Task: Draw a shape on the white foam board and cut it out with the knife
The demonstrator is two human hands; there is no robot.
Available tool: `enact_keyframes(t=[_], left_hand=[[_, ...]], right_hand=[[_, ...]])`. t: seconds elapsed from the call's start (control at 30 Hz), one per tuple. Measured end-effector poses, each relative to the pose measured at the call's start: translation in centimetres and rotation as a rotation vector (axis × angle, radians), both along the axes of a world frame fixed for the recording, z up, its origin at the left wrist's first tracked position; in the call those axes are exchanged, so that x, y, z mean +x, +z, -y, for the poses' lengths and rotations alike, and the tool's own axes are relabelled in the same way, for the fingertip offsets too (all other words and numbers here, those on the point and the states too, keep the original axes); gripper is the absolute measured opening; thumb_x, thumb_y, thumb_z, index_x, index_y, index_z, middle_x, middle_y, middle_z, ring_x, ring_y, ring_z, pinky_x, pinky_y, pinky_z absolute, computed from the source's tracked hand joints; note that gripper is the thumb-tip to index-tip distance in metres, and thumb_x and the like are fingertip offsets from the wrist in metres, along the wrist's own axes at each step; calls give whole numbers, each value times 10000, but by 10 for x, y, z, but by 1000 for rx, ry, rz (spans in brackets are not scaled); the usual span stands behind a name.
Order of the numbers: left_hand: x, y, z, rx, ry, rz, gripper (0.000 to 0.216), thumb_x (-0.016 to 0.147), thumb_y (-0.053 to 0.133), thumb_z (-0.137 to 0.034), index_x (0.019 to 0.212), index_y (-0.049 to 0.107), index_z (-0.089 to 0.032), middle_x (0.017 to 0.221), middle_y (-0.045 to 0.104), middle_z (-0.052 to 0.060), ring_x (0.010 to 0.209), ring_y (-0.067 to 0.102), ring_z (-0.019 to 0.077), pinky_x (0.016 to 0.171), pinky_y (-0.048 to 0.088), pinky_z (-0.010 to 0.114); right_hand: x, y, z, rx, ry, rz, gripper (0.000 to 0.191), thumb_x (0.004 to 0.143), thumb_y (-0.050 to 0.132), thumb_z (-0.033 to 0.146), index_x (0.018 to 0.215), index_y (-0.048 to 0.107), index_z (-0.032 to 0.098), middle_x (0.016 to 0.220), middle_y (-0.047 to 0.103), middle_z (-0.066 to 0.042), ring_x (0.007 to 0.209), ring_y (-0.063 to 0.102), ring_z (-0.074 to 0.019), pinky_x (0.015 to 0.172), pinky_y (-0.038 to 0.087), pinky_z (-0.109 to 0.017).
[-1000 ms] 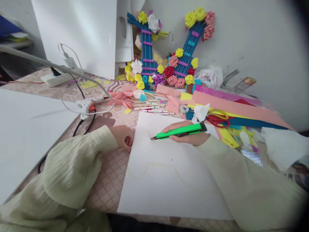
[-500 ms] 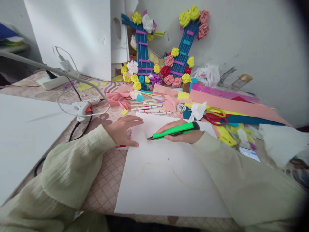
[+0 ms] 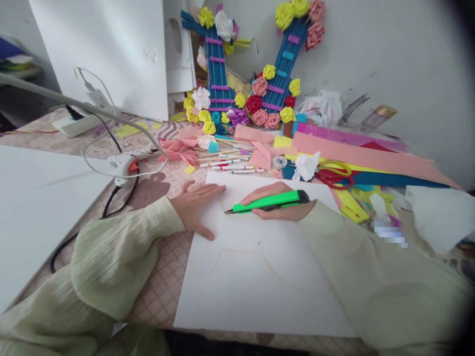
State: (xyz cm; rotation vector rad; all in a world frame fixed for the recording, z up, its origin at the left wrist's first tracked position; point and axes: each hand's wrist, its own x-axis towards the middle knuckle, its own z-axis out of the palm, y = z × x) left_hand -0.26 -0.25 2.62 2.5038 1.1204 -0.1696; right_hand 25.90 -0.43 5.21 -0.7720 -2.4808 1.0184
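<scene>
A white sheet of board (image 3: 237,296) lies on the table in front of me, with a faint yellowish curved line drawn across it. My right hand (image 3: 276,202) grips a green utility knife (image 3: 272,200), its tip pointing left and down at the sheet near a short stretch of the line. Whether the blade touches the sheet I cannot tell. My left hand (image 3: 198,206) rests with fingers spread over the sheet's left edge, just left of the knife tip.
A white glue gun (image 3: 124,165) with cables sits at left, beside a large white board (image 3: 44,212). Behind lie marker pens (image 3: 226,163), scissors (image 3: 336,175) and coloured paper strips (image 3: 356,153). Two flower-covered paper guitars (image 3: 218,74) lean against the wall.
My left hand has shifted slightly toward the right and nearer me, lying flatter on the sheet. The knife tip has barely moved, and my right hand keeps its hold. The view has shifted a little.
</scene>
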Motion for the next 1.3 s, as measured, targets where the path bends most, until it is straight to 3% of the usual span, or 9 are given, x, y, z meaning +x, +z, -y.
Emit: enact_keyframes(t=[0.17,1.3], left_hand=[[0,0,-1,-15,13,6,1147,537,579,-709,1434,64,-212,1480,219,156,1342,199,346,1009,-44,627],[-2,-4,-3,-33,-19,0,1086,543,566,-737,1427,153,-260,1488,213,123,1335,182,386,992,-3,663]], right_hand=[[1,-1,0,38,24,0,272,824,551,267,1055,635,152,989,681,-77,814,637,-130,724,507,-227],[9,2,-2,117,87,-45,261,796,580,200,1037,642,123,983,693,-102,815,659,-132,751,501,-192]])
